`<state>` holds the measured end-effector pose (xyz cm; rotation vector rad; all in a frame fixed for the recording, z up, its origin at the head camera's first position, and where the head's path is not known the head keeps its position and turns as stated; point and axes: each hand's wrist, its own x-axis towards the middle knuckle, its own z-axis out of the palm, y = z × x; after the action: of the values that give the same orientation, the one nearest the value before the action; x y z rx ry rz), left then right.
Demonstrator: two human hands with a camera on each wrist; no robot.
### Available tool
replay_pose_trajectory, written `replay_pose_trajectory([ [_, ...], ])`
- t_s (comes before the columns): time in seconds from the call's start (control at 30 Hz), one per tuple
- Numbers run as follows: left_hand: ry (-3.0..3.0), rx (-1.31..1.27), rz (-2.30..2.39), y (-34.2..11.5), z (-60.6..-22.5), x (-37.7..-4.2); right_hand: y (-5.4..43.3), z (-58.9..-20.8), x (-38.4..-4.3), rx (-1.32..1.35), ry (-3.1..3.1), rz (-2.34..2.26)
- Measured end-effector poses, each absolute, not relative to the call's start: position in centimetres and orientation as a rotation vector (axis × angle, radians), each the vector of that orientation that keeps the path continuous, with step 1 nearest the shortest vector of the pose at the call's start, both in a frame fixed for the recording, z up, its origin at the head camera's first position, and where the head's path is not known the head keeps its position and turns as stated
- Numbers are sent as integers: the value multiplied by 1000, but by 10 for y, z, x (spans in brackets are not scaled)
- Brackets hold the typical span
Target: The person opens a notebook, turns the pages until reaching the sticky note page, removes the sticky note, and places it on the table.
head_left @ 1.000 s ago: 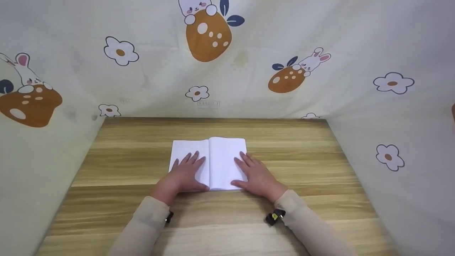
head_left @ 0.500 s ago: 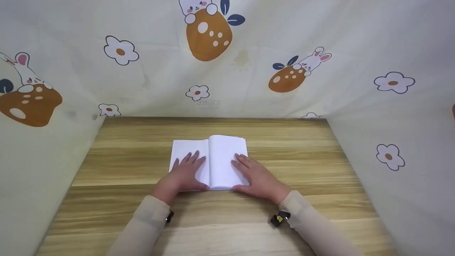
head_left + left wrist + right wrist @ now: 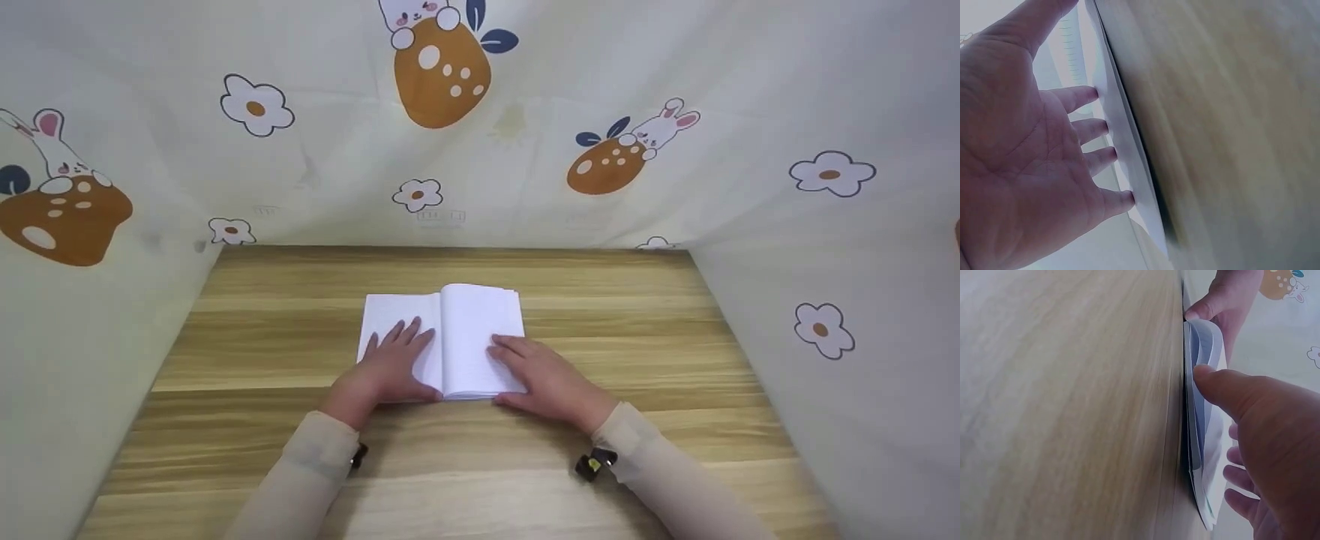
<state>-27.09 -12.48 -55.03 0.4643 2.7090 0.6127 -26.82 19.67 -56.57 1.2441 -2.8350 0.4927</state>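
Observation:
An open notebook (image 3: 469,345) with white, faintly lined pages lies on the wooden tabletop, its spine running away from me. My left hand (image 3: 388,371) rests spread on the left page, thumb near the spine at the bottom edge. In the left wrist view, the fingertips (image 3: 1107,128) of that hand touch the paper. On the right half, my right hand (image 3: 551,379) lies with its fingers on the page. Its thumb (image 3: 1224,385) touches the bottom edge of the pages in the right wrist view, where several leaves bulge upward and stand slightly apart.
The wooden table (image 3: 480,480) is enclosed at the back and sides by pale fabric (image 3: 517,172) printed with rabbits and flowers. A dark wrist device (image 3: 596,463) sits at the right sleeve, and another (image 3: 359,456) at the left.
My right hand has drawn its fingers down the right page toward me, and its wrist has shifted slightly right. The right page's leaves now bulge more. The left hand has stayed put.

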Motion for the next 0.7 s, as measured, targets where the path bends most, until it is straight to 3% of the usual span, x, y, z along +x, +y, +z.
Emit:
replay_pose_trajectory([
  [0.7,2705,482,597,-125,-552,-272,194,-566,-265,1369,-2788,394],
])
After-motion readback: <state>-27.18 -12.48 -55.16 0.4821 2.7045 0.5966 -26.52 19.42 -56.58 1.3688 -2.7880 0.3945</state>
